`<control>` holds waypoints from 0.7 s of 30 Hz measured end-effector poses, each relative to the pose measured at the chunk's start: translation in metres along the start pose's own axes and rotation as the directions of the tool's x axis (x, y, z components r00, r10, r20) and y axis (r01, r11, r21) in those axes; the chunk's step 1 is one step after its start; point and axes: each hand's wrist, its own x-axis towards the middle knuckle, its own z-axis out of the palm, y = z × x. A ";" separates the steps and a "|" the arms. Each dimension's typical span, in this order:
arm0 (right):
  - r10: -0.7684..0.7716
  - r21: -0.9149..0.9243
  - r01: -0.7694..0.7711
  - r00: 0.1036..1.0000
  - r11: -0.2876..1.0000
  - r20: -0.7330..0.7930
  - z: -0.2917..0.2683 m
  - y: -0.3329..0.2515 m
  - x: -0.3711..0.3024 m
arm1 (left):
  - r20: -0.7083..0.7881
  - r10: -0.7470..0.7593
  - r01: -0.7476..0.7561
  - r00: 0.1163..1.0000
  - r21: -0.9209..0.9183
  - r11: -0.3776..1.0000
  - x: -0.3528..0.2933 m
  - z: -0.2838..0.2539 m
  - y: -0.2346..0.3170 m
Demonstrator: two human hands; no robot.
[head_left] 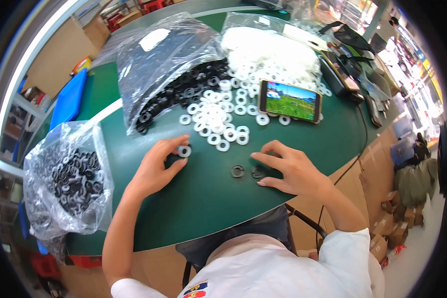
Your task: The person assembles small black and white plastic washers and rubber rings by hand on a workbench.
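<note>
Between the thumb and fingertips of my left hand (159, 168) a white plastic ring (184, 151) is held, with a bit of something dark beside it. My right hand (298, 171) has its fingers apart, thumb and forefinger on either side of a black ring (257, 172) on the table. Just left of that lies another black ring (238, 171). Beyond my hands spreads a loose pile of white rings (213, 119). Behind it, black rings (183, 87) spill from a clear plastic bag (139, 64), and more white rings lie before a second bag (268, 44).
A phone (290, 101) stands propped against the white rings, its screen lit. At the left edge, an open clear bag (34, 169) holds mixed black and white rings (79, 179). A blue tray (69, 97) and a dark box (335, 74) sit on the green table (193, 213). A cable (355, 161) hangs at right.
</note>
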 end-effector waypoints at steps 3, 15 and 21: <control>0.095 0.013 -0.096 0.993 0.995 0.066 -0.003 0.001 0.002 | 0.055 0.098 -0.103 0.994 0.112 0.988 -0.007 0.001 0.002; -0.145 0.041 0.149 0.984 0.988 -0.099 0.038 -0.048 0.014 | 0.041 0.252 -0.256 0.967 0.130 0.958 -0.052 0.050 0.032; -0.077 0.058 0.076 0.997 0.995 0.003 0.060 -0.058 0.037 | 0.096 0.162 -0.170 0.982 0.088 0.981 -0.059 0.035 0.022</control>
